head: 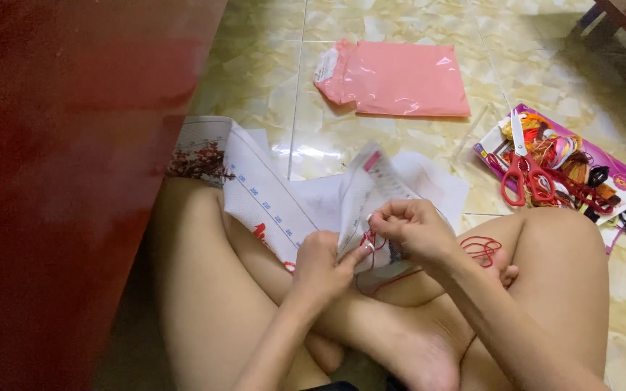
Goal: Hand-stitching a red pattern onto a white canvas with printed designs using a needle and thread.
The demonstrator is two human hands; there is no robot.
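Both hands are on the white woven cloth [284,210] over the lap: left hand [322,262] has its grip clamped on the folded edge, right hand [414,228] pinches together on red thread [481,247] just beside it. Well beyond the grip, red-handled scissors [522,170] lie on tangled floss, and a glossy pink bag [396,78] is flat on the marbled floor [255,72].

Both forearms are bare to the lower edge of the frame, with no sleeve showing. The left hand [322,262] and right hand [413,230] wear no gloves, rings or watch. The legs and feet are bare; only a sliver of dark clothing shows at bottom centre.
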